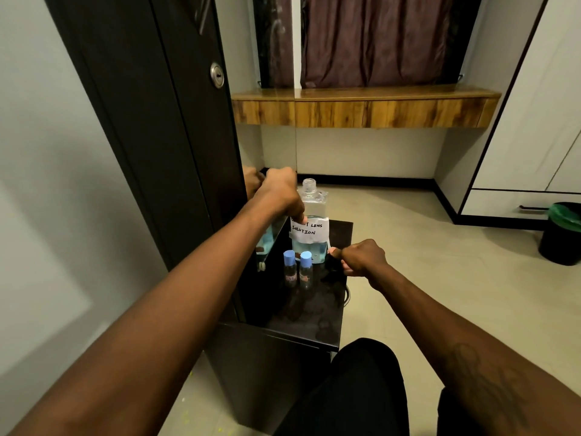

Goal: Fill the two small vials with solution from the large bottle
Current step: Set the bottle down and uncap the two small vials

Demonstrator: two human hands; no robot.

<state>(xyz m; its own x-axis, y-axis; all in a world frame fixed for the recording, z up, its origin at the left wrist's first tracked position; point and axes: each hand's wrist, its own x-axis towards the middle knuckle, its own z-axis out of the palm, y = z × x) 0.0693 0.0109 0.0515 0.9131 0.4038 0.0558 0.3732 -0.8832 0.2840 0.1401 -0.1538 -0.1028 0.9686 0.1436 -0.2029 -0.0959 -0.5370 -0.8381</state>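
With both blue-capped vials (297, 268) unopened near the edge of the dark table (314, 313), the right hand (361, 259) is closed on something dark, apparently the cap, best set aside while the left hand (281, 191) steadies the uncapped large bottle (309, 225) behind.

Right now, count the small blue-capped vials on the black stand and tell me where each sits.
2. The left vial and the right vial stand upright side by side on the black stand, just in front of the large bottle. Both are capped. None looks hidden.
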